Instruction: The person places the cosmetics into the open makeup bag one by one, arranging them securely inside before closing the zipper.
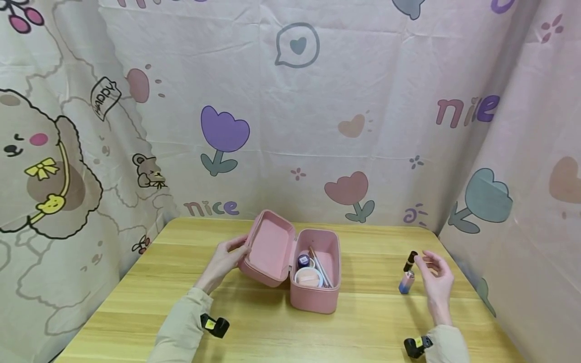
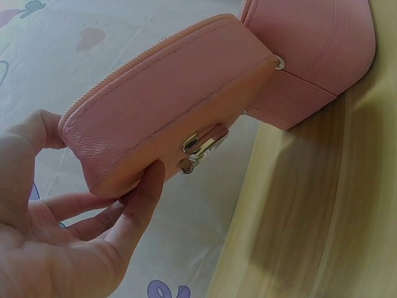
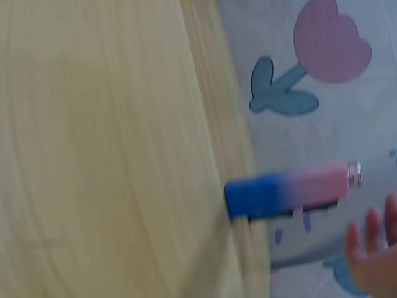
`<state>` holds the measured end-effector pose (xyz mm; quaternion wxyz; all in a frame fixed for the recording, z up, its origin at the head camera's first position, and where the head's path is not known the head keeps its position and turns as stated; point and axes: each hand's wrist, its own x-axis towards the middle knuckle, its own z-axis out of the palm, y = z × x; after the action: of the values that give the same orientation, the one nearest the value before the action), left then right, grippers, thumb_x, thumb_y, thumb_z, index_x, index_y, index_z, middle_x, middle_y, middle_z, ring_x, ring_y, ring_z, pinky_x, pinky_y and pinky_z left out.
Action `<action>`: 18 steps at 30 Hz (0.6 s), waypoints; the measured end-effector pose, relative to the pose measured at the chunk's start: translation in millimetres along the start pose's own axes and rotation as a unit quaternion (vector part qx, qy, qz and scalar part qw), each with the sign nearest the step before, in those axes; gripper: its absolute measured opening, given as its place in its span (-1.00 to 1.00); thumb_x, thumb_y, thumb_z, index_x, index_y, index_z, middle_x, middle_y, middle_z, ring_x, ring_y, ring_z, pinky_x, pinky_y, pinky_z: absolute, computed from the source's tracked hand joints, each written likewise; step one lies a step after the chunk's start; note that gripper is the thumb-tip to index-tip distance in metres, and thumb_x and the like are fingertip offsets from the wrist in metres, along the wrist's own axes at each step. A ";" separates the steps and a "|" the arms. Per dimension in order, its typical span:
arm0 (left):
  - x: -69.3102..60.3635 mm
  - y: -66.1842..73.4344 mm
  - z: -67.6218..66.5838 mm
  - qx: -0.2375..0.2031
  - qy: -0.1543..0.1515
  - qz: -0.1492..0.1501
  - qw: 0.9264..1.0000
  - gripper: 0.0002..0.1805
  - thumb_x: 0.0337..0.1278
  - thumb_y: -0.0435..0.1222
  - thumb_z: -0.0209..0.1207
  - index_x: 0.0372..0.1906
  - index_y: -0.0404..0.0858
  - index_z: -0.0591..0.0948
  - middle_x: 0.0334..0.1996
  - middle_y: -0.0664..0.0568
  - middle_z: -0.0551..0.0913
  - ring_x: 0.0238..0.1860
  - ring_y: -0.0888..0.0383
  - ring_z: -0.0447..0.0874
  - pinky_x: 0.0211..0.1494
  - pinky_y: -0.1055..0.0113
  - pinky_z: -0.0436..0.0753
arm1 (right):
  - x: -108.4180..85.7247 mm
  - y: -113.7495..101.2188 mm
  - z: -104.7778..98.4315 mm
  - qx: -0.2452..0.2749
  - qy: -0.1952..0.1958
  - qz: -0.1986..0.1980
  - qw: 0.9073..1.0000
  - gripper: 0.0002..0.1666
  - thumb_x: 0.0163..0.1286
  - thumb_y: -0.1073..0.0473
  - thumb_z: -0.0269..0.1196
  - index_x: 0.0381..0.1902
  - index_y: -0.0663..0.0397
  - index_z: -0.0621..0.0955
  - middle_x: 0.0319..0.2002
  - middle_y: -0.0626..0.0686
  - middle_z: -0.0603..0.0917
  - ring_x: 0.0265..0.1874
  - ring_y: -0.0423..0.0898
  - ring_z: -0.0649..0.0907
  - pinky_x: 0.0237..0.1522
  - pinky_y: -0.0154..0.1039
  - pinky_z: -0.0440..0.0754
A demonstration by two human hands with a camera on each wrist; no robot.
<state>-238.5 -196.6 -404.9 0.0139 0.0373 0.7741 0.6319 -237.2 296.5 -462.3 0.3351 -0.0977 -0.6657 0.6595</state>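
A pink cosmetic case stands on the table with its lid swung out to the left. My left hand grips the outer edge of that lid; in the left wrist view, thumb and fingers pinch its corner beside a gold-coloured clasp. Inside the case lie a round container with a peach puff, a small dark-capped jar and slender sticks. My right hand hovers beside a pink-to-blue bottle and a black tube behind it, its fingers loosely bent and apart from the bottle.
The wooden table ends at a printed cloth hanging along the back and both sides. Black wrist cameras are strapped over both sleeves.
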 end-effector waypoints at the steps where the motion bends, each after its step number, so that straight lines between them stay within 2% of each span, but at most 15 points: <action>1: 0.1 -0.1 -0.1 0.000 0.000 0.000 1.000 -0.40 0.36 -0.35 0.07 0.46 -0.44 0.32 0.35 -0.41 0.44 -0.05 0.23 0.64 -0.10 0.49 0.66 | 1.1 1.2 -3.5 0.015 -0.020 0.012 1.000 -0.77 0.33 0.33 0.34 -0.05 0.20 0.66 -0.34 -0.32 0.63 -0.32 -0.37 0.56 -0.22 -0.59 0.46; 5: 0.5 -0.3 -0.6 -0.003 -0.001 0.002 1.000 -0.40 0.37 -0.35 0.07 0.45 -0.44 0.33 0.35 -0.40 0.44 -0.05 0.23 0.64 -0.10 0.49 0.66 | 4.6 6.6 -17.9 0.051 -0.122 0.043 0.990 -0.75 0.37 0.37 0.29 -0.01 0.12 0.66 -0.25 -0.28 0.70 -0.27 -0.40 0.63 -0.20 -0.56 0.59; 9: 0.5 -0.4 -0.7 -0.004 0.000 0.001 1.000 -0.40 0.36 -0.35 0.07 0.45 -0.44 0.33 0.35 -0.40 0.44 -0.06 0.24 0.65 -0.11 0.48 0.66 | 8.7 12.2 -30.3 0.026 -0.219 0.068 0.973 -0.65 0.44 0.30 0.24 0.16 0.15 0.60 -0.11 -0.32 0.72 -0.17 -0.45 0.66 -0.10 -0.52 0.63; 13: 0.1 -0.8 -0.5 -0.003 0.001 -0.001 1.000 -0.40 0.36 -0.35 0.07 0.45 -0.44 0.33 0.35 -0.41 0.44 -0.06 0.22 0.65 -0.11 0.48 0.67 | 12.6 15.9 -37.9 -0.009 -0.276 0.104 0.956 -0.53 0.48 0.21 0.23 0.29 0.19 0.50 -0.04 -0.39 0.69 -0.12 -0.46 0.66 -0.02 -0.50 0.62; 18: -0.2 -0.3 -0.3 -0.005 0.001 -0.001 1.000 -0.41 0.38 -0.36 0.06 0.45 -0.44 0.33 0.35 -0.40 0.44 -0.06 0.23 0.65 -0.12 0.48 0.67 | 16.1 20.6 -42.2 0.000 -0.321 0.128 0.938 -0.47 0.49 0.24 0.20 0.35 0.27 0.45 0.00 -0.40 0.68 -0.07 -0.41 0.68 0.03 -0.56 0.59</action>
<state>-238.4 -197.0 -405.2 0.0143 0.0360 0.7707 0.6361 -231.6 342.2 -480.6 0.0167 0.0348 -0.7200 0.6929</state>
